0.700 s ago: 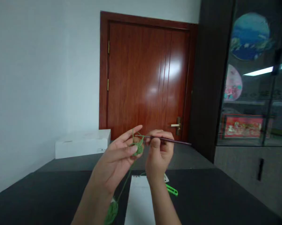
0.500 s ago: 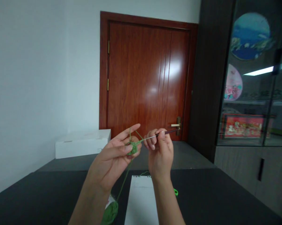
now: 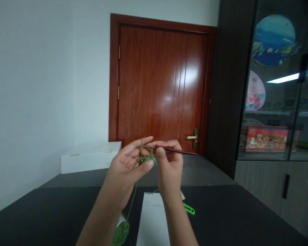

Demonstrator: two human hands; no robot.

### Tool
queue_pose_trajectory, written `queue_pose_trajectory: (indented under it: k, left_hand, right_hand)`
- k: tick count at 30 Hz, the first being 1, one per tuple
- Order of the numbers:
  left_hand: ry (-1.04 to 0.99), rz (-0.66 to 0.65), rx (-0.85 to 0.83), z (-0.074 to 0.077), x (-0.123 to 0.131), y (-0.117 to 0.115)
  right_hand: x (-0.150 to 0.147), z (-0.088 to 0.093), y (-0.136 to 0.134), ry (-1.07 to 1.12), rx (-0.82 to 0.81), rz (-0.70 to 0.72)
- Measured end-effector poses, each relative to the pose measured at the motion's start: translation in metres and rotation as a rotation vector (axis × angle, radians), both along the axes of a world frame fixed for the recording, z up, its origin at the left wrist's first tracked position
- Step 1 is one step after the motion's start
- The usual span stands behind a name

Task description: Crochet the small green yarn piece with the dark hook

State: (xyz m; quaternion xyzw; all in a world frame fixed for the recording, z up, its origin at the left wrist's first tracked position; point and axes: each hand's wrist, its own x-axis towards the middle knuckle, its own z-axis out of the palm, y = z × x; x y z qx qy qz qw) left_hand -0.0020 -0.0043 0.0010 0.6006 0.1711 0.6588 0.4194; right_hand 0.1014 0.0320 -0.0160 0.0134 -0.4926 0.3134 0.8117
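Note:
A small green crochet piece (image 3: 149, 160) is pinched between the thumb and fingers of my left hand (image 3: 129, 165). Green yarn (image 3: 141, 143) loops over the raised index finger of that hand. My right hand (image 3: 170, 162) grips a crochet hook (image 3: 181, 151) with a dark red handle, lying nearly level. Its thin metal shaft reaches left past the yarn, close to my left index finger, and a loop hangs from it down to the piece. From my left hand a strand drops to a green yarn ball (image 3: 122, 233), partly hidden by my left forearm.
On the black table (image 3: 215, 215) lies a spiral notepad (image 3: 152, 218), below my hands. A bright green plastic tool (image 3: 189, 208) and a pale scrap (image 3: 182, 196) lie beside my right forearm. Behind stand a white box (image 3: 88, 159), a wooden door (image 3: 159, 85) and a glass-fronted cabinet (image 3: 271, 136).
My right hand has moved left, close to my left hand, and the hook has turned from slanting to nearly level. The crochet piece is slightly higher and farther right. More of the green tool shows.

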Motion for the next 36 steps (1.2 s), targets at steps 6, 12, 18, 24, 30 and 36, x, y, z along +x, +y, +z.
queue_pose_trajectory:
  k: [6, 12, 18, 24, 30, 36]
  left_hand:
    - [-0.033, 0.015, -0.049, 0.002, 0.002, -0.002]
    - [-0.124, 0.063, -0.071, 0.001, 0.006, -0.002]
    - [-0.144, 0.101, -0.072, 0.003, 0.006, 0.000]
    - [-0.147, 0.068, -0.096, 0.002, 0.005, 0.003]
    - [-0.153, 0.059, -0.090, 0.001, 0.005, 0.000]
    - [-0.154, 0.058, -0.075, 0.004, 0.007, 0.000]
  right_hand:
    - [0.005, 0.001, 0.000, 0.022, -0.027, 0.094]
    - [0.013, 0.002, 0.000, -0.036, 0.007, 0.141]
    - [0.019, 0.003, 0.007, -0.066, 0.006, 0.192]
    - [0.021, 0.003, 0.011, -0.087, 0.023, 0.193]
    - [0.023, 0.000, 0.013, -0.107, 0.110, 0.083]
    - [0.020, 0.000, 0.010, -0.107, 0.138, -0.010]
